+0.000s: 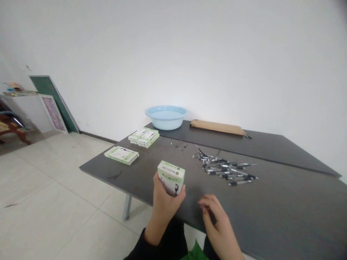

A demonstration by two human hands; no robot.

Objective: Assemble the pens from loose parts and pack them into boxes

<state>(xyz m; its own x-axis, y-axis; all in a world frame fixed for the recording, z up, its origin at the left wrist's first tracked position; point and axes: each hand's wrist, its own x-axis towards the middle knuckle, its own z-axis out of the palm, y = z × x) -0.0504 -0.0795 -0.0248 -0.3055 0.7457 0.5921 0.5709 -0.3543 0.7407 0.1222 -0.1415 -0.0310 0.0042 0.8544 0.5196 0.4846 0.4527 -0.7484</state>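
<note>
My left hand point(165, 202) is wrapped round a small white and green box point(172, 177) with a dark cable pictured on its front. The box is held upright above the table's near edge, thumb on its right side and fingers at its left. My right hand point(215, 216) is just to the right, low over the near edge. Its fingers are loosely curled, with the thumb close to the fingertips, and nothing shows in them. Beyond it lies a loose pile of black and clear pens point(227, 169).
Matching boxes lie left on the dark table point(284, 202): a flat one point(121, 155) and a stacked group point(144, 137). A light blue basin point(166, 119) and brown cardboard piece point(217, 127) are by the wall. Small pen parts point(180, 146) lie mid-table.
</note>
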